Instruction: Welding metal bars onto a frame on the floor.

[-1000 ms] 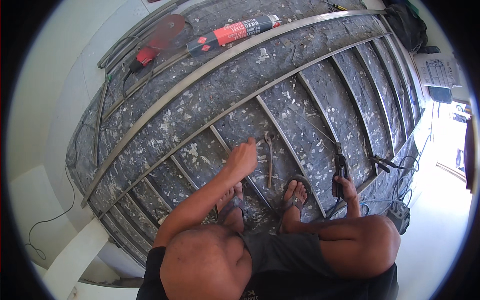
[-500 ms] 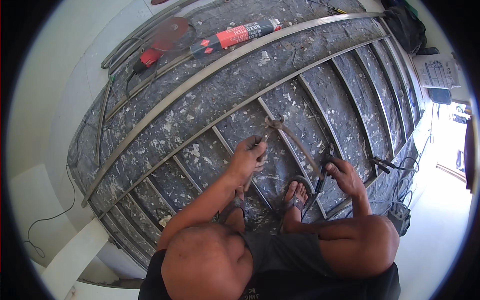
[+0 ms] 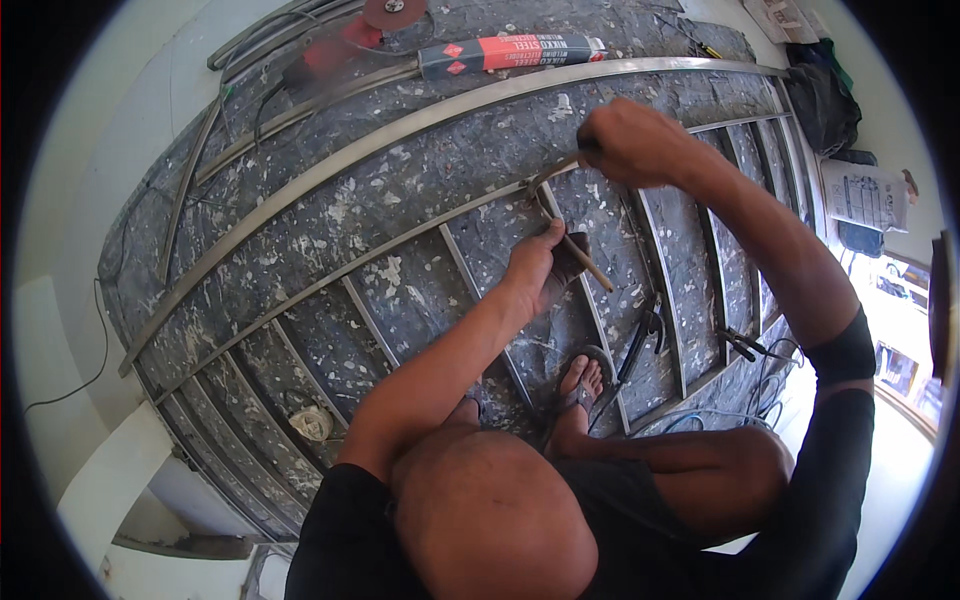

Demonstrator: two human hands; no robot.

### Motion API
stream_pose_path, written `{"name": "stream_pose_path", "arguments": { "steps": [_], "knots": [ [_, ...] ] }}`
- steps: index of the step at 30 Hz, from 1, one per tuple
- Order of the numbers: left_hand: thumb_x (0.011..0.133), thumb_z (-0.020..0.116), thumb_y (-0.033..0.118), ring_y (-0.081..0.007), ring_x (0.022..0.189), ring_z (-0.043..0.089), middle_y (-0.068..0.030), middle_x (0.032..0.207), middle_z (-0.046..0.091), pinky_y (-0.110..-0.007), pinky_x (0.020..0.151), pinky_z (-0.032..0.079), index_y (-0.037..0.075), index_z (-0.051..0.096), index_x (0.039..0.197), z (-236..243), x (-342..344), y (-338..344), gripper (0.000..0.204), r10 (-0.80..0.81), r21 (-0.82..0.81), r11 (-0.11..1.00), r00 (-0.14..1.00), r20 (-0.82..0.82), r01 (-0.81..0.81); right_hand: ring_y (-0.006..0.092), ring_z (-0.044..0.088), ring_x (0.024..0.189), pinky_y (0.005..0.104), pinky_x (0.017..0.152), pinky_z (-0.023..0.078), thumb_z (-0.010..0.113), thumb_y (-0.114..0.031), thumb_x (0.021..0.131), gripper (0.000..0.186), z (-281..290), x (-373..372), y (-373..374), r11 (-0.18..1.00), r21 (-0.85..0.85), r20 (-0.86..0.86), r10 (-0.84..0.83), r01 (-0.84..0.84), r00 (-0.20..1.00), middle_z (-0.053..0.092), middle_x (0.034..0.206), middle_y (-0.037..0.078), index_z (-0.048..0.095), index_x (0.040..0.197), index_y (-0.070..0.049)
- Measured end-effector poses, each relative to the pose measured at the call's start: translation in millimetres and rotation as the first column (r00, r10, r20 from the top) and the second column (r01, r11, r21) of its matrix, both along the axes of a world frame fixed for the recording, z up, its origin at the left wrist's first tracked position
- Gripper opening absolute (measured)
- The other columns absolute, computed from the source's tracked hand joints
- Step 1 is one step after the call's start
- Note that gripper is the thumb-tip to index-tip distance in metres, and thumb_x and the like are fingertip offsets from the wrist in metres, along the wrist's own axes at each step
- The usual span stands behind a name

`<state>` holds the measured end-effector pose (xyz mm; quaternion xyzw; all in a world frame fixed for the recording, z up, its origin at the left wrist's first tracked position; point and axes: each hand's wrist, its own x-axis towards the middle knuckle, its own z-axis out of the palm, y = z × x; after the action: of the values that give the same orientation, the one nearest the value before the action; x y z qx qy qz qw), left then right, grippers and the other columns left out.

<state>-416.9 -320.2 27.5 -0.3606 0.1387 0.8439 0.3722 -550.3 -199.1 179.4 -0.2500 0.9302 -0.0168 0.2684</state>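
My left hand (image 3: 540, 265) is closed on one handle of rusty pincers (image 3: 604, 281), whose jaws sit at the junction of a short crossbar and a long bar of the metal frame (image 3: 460, 280). Raised toward the upper right, my right hand (image 3: 640, 145) grips the other handle. Below the pincers, a black welding electrode holder (image 3: 636, 341) lies on the frame beside my sandalled foot (image 3: 575, 390). A black clamp (image 3: 741, 342) with cables is farther right.
A curved metal bar (image 3: 330, 175) crosses the paint-spattered sheet beyond the frame. A red grinder (image 3: 332, 55), an electrode box (image 3: 455, 63) and loose bars lie behind it. A black bag (image 3: 820, 100) is at the right, a loose cable (image 3: 95, 370) far left.
My right hand has let go of the electrode holder, risen up and forward, and taken a pincer handle. My left hand has lifted the pincers off the sheet and moved them forward onto the frame.
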Motion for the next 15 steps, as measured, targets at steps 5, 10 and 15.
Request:
{"name": "stream_pose_path", "arguments": {
  "steps": [5,10,15],
  "knots": [
    [0.094,0.053,0.025,-0.0282,0.083,0.064,-0.0153,0.089,0.063,-0.039,0.077,0.057,-0.001,0.053,0.094,-8.6,-16.5,-7.6,0.026,0.077,0.089,0.993,0.997,-0.001,-0.077,0.0400,0.063,0.076,0.0467,0.071,0.049,0.061,-0.013,0.076,0.015,-9.7,-31.6,-30.4,0.990,0.010,-0.147,0.144,-0.144,0.979,0.063,0.072,0.023,0.067,0.076,0.000],
    [0.094,0.053,0.025,-0.0292,0.086,0.065,-0.0165,0.094,0.064,-0.039,0.081,0.057,-0.002,0.053,0.095,-15.7,-25.5,-6.5,0.027,0.082,0.109,0.990,0.994,0.070,-0.090,0.0413,0.063,0.076,0.0481,0.069,0.049,0.059,-0.009,0.072,0.013,-23.8,-32.9,-48.1,0.982,0.049,-0.153,0.189,-0.184,0.970,0.063,0.073,0.024,0.066,0.072,0.001],
    [0.098,0.046,0.023,-0.0306,0.091,0.064,-0.0208,0.102,0.061,-0.040,0.084,0.056,-0.004,0.048,0.106,-6.5,-21.8,-2.8,0.028,0.071,0.010,0.997,0.997,-0.008,-0.071,0.0420,0.063,0.076,0.0490,0.068,0.049,0.057,-0.009,0.073,0.013,-30.9,-13.3,-41.7,0.990,-0.028,-0.147,0.132,-0.138,0.980,0.062,0.073,0.025,0.063,0.074,0.002]
  ]
}}
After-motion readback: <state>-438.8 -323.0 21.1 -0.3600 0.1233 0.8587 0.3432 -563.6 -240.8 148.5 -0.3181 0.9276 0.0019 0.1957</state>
